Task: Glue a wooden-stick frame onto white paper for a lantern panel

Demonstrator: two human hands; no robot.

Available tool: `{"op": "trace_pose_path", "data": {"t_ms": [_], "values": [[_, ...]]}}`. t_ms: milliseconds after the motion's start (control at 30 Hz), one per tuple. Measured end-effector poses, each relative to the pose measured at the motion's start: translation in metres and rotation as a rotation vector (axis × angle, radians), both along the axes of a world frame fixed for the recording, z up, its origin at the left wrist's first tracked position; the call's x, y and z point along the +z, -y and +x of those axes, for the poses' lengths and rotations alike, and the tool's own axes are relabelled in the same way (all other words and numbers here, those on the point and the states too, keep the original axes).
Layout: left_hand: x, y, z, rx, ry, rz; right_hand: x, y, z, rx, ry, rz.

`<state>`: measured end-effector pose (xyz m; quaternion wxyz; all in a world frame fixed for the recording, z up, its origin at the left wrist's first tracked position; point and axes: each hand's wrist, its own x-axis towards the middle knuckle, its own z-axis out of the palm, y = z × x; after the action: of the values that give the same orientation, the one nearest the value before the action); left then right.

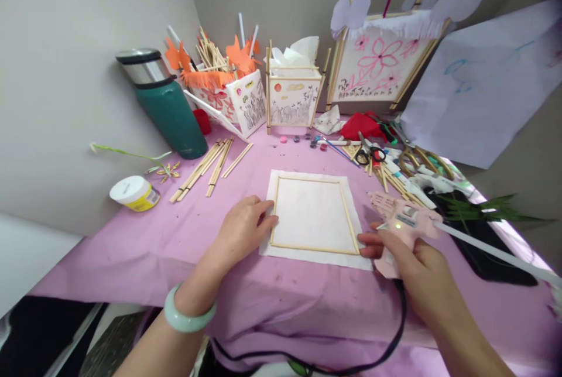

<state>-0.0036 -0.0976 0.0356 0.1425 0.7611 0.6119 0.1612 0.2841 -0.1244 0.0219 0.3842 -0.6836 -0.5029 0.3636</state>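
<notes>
A white paper sheet (312, 213) lies on the pink tablecloth with a square frame of thin wooden sticks (346, 210) on it. My left hand (241, 229) rests on the sheet's left edge, fingers curled and pressing the left stick. My right hand (408, 260) grips a pink hot glue gun (401, 222) with a white glue stick out its back. Its nozzle sits near the frame's lower right corner. A black cord runs from the gun over the table's front edge.
Loose wooden sticks (211, 166) lie at the back left beside a green thermos (169, 110) and a white glue jar (134, 192). Paper lanterns (293, 96) stand along the wall. Scissors (369, 153), paint pots and green leaves (487, 208) clutter the right.
</notes>
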Motion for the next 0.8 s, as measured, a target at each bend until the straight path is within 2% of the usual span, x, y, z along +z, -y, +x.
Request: {"op": "trace_pose_path", "data": {"t_ms": [100,267,400,567,667,800], "values": [[0.002,0.001,0.000,0.003,-0.003,-0.010,0.002,0.000,-0.002,0.004,0.025,-0.109],[0.007,0.000,-0.001,0.012,-0.024,-0.032,0.007,0.000,-0.001,0.014,0.007,-0.100],[0.018,-0.009,0.006,0.097,-0.089,-0.020,0.019,-0.006,-0.002,0.010,0.022,-0.055],[0.031,-0.034,0.027,0.161,-0.326,-0.100,0.042,-0.025,-0.020,0.157,0.004,0.015],[0.030,-0.046,0.034,0.149,-0.408,-0.157,0.051,-0.036,-0.035,0.283,-0.041,0.034],[0.024,-0.049,0.030,0.170,-0.402,-0.188,0.055,-0.048,-0.051,0.409,-0.086,0.020]]}}
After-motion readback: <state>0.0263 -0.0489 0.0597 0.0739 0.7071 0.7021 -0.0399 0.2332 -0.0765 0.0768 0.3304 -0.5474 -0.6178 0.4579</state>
